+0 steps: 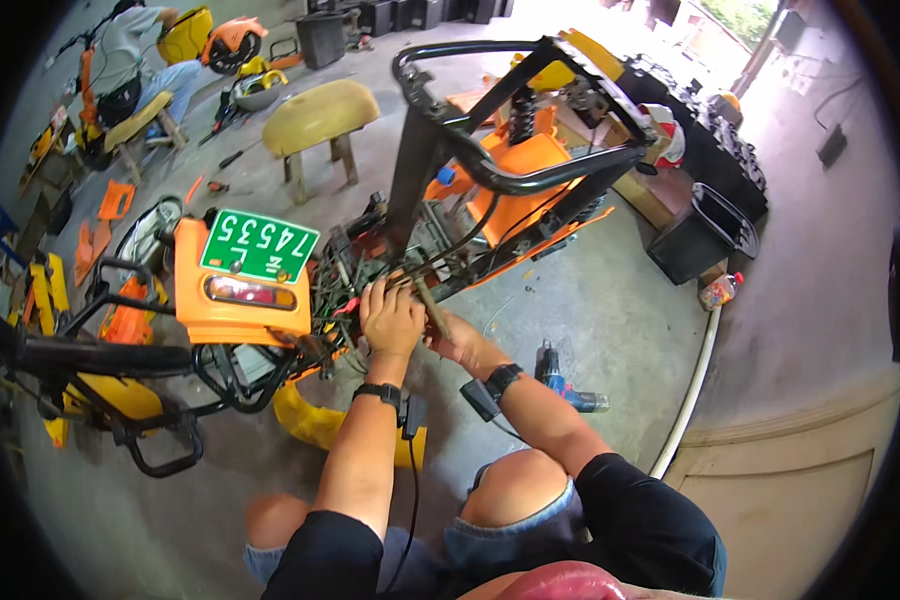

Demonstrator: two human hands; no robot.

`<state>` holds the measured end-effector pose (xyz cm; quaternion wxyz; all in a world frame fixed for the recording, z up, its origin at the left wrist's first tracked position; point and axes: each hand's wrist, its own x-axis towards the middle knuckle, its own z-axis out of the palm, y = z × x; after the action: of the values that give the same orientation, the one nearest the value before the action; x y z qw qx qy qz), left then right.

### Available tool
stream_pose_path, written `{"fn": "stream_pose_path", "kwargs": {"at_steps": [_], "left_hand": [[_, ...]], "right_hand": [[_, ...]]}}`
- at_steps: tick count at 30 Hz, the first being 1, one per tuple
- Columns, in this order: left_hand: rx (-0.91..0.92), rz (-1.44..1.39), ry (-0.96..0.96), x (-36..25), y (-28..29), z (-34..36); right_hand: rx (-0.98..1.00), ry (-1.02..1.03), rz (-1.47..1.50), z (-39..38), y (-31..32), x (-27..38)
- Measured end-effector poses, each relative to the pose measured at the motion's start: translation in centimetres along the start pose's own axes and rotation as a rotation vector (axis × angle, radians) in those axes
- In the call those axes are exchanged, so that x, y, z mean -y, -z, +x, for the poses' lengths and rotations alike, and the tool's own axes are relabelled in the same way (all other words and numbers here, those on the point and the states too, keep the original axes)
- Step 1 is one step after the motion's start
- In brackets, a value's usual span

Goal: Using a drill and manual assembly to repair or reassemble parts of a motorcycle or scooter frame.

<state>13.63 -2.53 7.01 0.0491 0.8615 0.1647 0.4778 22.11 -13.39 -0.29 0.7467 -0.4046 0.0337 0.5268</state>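
An orange and black electric scooter frame lies partly dismantled in front of me, its black tube frame rising at the far side. My left hand is closed over the wires and metal parts at the middle of the frame; what its fingers hold is hidden. Close beside it, my right hand is closed on a thin brownish rod, which slants up towards the frame. Tangled wires lie left of my hands. The orange rear panel carries a green plate and a tail light.
A blue cordless drill lies on the floor at my right. Beyond the frame stands a yellow stool. A black bin and a white pipe are at the right. Another person sits at the far left.
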Motion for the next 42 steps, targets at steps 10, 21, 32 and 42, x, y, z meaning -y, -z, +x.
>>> {"fn": "stream_pose_path", "kwargs": {"at_steps": [10, 21, 32, 42], "left_hand": [[0.015, 0.036, -0.021, 0.3, 0.1, 0.0], [0.016, 0.057, -0.027, 0.2, 0.3, -0.4], [0.064, 0.093, -0.062, 0.4, 0.2, 0.1], [0.07, 0.107, -0.071, -0.1, 0.2, -0.1]], "right_hand": [[-0.032, -0.049, 0.05, 0.0, -1.7, -0.4], [0.068, 0.003, 0.037, 0.0, -1.1, -0.8], [-0.004, -0.052, 0.134, 0.3, -2.2, -0.1], [-0.007, -0.077, 0.186, 0.3, -1.8, -0.4]]}}
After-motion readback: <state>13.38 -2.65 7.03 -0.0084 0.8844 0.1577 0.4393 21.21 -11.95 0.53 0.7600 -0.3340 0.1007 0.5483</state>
